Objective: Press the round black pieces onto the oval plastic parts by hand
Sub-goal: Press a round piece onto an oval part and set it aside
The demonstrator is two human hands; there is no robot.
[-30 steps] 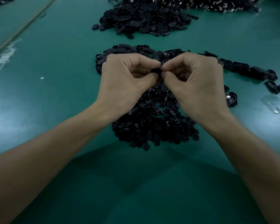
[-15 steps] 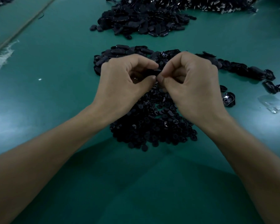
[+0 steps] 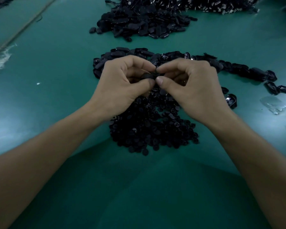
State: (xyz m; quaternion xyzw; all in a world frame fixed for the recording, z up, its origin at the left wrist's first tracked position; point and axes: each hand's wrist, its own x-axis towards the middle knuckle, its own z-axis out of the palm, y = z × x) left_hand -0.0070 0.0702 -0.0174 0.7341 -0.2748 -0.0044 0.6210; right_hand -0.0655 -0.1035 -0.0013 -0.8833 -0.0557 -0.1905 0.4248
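Oval plastic part pinched between left hand and right hand. Both hands grip it above the pile of round black pieces on the green table.

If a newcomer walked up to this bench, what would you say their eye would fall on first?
Most likely the two hands meeting mid-view: the left hand and right hand both pinch one black oval part between thumb and forefinger. Directly beneath them a heap of round black pieces lies on the green table, and a bigger pile of oval plastic parts sits farther back.
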